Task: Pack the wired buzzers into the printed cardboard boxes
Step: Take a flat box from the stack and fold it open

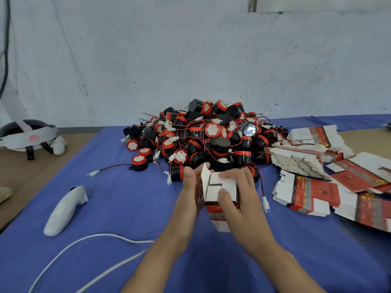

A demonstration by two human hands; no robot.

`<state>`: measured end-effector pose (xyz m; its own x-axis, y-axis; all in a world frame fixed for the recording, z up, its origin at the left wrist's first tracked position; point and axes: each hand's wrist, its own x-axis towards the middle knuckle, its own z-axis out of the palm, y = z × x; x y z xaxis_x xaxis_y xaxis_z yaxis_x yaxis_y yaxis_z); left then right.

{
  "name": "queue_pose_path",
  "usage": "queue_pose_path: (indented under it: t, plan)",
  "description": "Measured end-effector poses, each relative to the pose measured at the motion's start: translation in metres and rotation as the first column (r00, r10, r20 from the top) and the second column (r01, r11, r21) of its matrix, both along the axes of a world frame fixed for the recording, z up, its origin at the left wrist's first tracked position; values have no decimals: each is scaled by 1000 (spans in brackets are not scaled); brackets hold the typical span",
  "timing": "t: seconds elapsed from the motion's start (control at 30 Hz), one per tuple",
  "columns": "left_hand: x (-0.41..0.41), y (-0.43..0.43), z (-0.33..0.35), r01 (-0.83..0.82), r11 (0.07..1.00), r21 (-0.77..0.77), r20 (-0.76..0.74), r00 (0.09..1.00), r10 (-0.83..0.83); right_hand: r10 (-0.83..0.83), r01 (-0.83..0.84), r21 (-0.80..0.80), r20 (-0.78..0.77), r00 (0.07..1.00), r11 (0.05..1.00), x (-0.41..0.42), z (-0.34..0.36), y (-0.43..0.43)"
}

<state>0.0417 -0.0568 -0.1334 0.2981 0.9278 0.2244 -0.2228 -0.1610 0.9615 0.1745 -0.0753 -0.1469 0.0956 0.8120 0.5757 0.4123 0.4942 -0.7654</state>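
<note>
Both hands hold one printed cardboard box [215, 188] above the blue cloth, its white end flaps facing me. My right hand [239, 199] grips it, thumb and fingers pressing the folded flaps. My left hand [190, 187] holds the box's left side, fingertips at a raised flap. Behind the box lies a big pile of black and red wired buzzers [207, 134] with red-black leads and white plugs. One buzzer [138, 162] sits apart at the pile's left. Flat printed boxes [313, 193] lie stacked at the right.
A white handheld controller [63, 210] lies on the blue cloth [118, 199] at the left, and a white cable [84, 242] runs across the near left. A headset [27, 136] rests on the brown table at far left. A white wall stands behind.
</note>
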Motion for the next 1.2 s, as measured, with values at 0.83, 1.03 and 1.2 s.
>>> queue_pose_path:
  t: [0.83,1.03,1.2]
  plan:
    - [-4,5,-7,80,988,-131,-31,996,-85,16,-22,14,348,937,1000,22,0,-5]
    - [-3,5,-10,88,993,-84,-78,992,-95,-6,4,4,454,891,1000,21,3,-8]
    - [-4,7,-13,79,994,-71,-113,990,-87,2,17,-31,508,861,999,22,3,-8]
